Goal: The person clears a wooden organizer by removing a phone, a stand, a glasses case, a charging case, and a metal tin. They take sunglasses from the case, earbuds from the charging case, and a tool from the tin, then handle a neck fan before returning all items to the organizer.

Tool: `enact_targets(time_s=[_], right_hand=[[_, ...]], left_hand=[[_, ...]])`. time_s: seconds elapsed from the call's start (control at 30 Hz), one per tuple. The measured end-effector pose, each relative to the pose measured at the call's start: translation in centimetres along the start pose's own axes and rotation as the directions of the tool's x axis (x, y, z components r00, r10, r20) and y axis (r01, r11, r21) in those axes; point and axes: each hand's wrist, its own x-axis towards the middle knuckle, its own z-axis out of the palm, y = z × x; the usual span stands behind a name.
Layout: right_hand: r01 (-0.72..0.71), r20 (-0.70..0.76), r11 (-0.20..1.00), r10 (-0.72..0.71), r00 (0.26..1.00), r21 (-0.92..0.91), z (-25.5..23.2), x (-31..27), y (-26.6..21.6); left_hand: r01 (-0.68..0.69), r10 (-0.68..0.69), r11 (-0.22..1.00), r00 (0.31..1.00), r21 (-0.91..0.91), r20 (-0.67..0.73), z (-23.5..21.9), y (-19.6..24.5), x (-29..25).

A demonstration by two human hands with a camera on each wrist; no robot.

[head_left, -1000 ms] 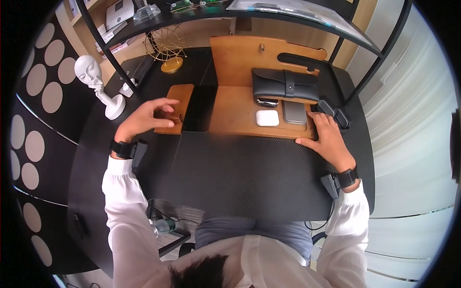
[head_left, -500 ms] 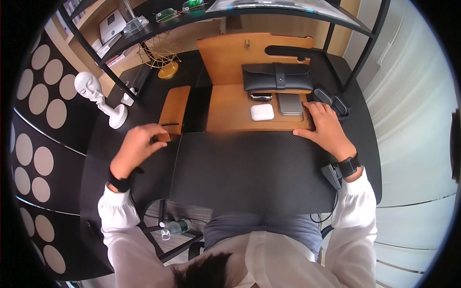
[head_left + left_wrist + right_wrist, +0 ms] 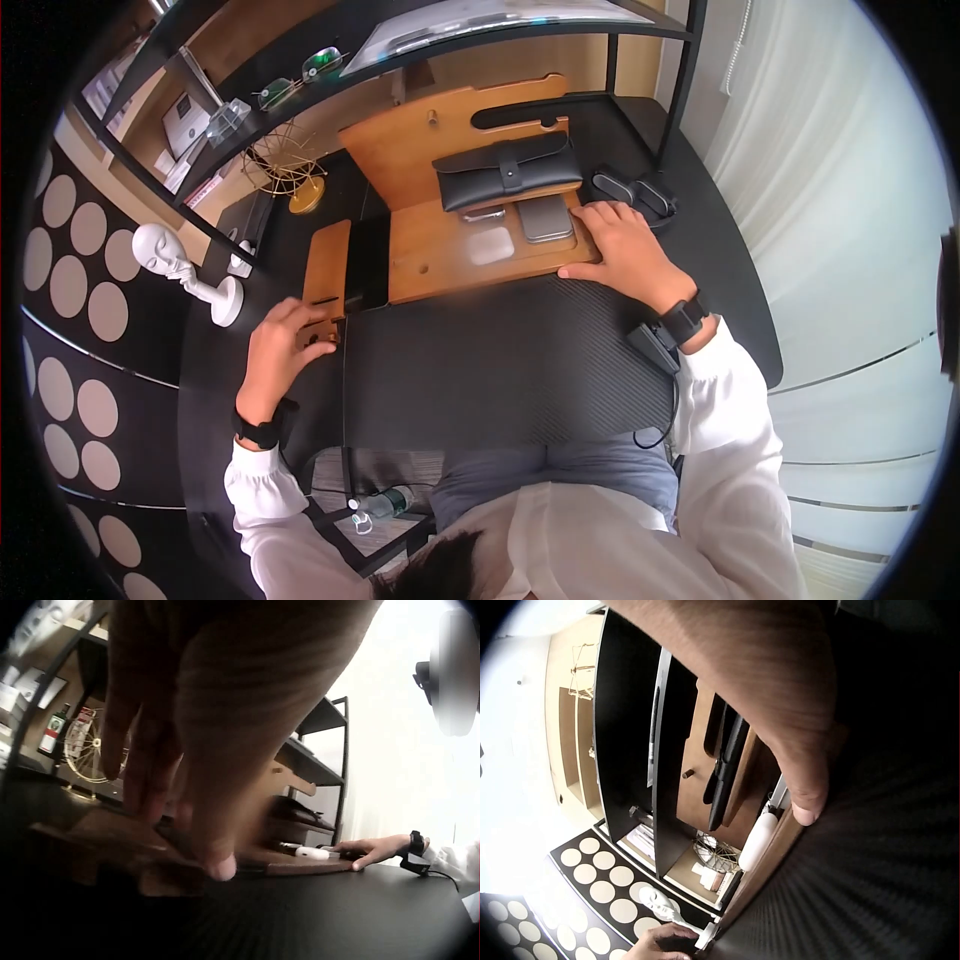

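Observation:
My left hand (image 3: 275, 355) pinches a small wooden block (image 3: 322, 333) between thumb and fingers, at the front end of a flat wooden strip (image 3: 328, 262). In the left wrist view the block is blurred and partly behind the fingers. My right hand (image 3: 632, 258) rests on the right front corner of a wooden desk organizer (image 3: 425, 245), its thumb along the front edge. Beside those fingers lies a flat grey case (image 3: 545, 218). A white earbuds case (image 3: 490, 245) sits on the organizer's base, and a black leather pouch (image 3: 510, 172) lies behind it.
A dark panel (image 3: 368, 265) lies between strip and organizer. At the left stand a white face figurine (image 3: 170, 255) and a gold wire ornament (image 3: 305, 195). Black oval cases (image 3: 635, 190) lie right of the organizer. A black shelf (image 3: 400, 75) spans the back; a dark desk mat (image 3: 500, 365) lies in front.
My left hand has come down towards the desk's front and now holds the small block off the strip's end. The right hand stays at the organizer's corner. The head view has shifted and tilted.

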Motion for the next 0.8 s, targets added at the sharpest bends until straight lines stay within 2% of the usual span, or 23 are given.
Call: enact_targets(time_s=[0.1,0.2,0.3,0.33,0.4,0.5,0.53,0.63,0.7,0.8], right_hand=[[-0.004,-0.012,1.000,0.004,1.000,0.025,0.1,0.1,0.0],[-0.005,-0.002,1.000,0.005,1.000,0.028,-0.1,0.1,-0.1],[0.005,-0.008,1.000,-0.005,1.000,0.024,-0.1,0.1,-0.2],[-0.001,0.027,1.000,0.002,1.000,-0.002,-0.1,0.1,-0.2],[0.017,0.011,1.000,-0.016,1.000,-0.009,0.0,0.0,-0.1],[-0.014,0.042,1.000,0.014,0.999,-0.011,-0.3,0.1,-0.3],[-0.009,0.030,0.999,0.010,0.999,-0.038,0.0,0.1,-0.3],[0.011,-0.032,0.998,-0.013,0.999,-0.067,0.4,0.1,-0.3],[0.030,-0.071,0.992,-0.039,0.997,-0.122,0.7,0.2,-0.4],[0.005,-0.224,0.998,-0.020,0.974,-0.064,0.2,0.9,-0.8]], left_hand=[[-0.136,0.131,0.990,0.984,-0.032,-0.117,-0.5,3.4,3.5],[-0.333,0.326,0.943,0.925,-0.003,-0.196,0.2,6.5,7.9],[-0.254,0.171,0.930,0.939,-0.265,-0.298,3.3,8.1,12.8],[-0.111,0.006,0.875,0.976,-0.471,-0.217,4.5,8.1,14.6],[0.191,-0.248,0.602,0.968,-0.775,0.046,6.9,7.8,17.7],[0.360,-0.319,0.375,0.915,-0.854,0.245,8.1,8.0,20.1],[0.352,-0.256,0.365,0.928,-0.862,0.271,8.1,7.8,20.5],[0.335,-0.318,0.404,0.924,-0.851,0.212,8.6,7.6,20.6],[0.243,-0.277,0.392,0.951,-0.887,0.138,8.7,7.0,20.6],[0.091,-0.245,0.314,0.969,-0.945,0.012,7.5,8.0,19.5]])
